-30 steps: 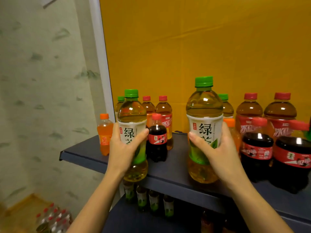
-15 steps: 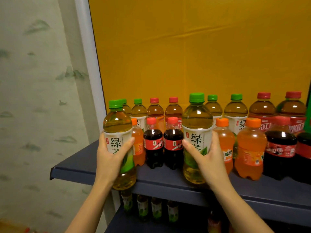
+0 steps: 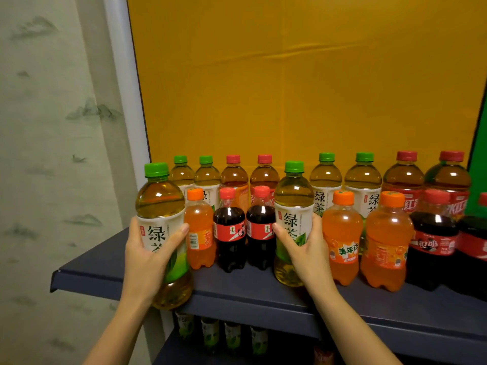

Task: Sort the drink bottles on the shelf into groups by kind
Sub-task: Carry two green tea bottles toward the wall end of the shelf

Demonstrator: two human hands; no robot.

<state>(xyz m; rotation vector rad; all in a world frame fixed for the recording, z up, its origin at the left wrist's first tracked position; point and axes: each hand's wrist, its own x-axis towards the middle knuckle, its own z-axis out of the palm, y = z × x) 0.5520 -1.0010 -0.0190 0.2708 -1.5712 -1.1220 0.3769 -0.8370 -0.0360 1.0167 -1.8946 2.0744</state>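
My left hand [image 3: 146,259] and right hand [image 3: 308,251] each grip a green-capped plastic tea bottle [image 3: 160,204]; sorting looks barely begun.

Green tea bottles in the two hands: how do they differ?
The left bottle hangs in front of the shelf edge, base below its top; the right bottle is at shelf level. The left bottle is outside the front row's left end; the right bottle stands within it, between cola and orange soda. Both: green-capped, same label.

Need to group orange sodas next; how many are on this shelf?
3 orange sodas. One stands right of the left hand's green tea; two stand right of the right hand's green tea. Others may be hidden.
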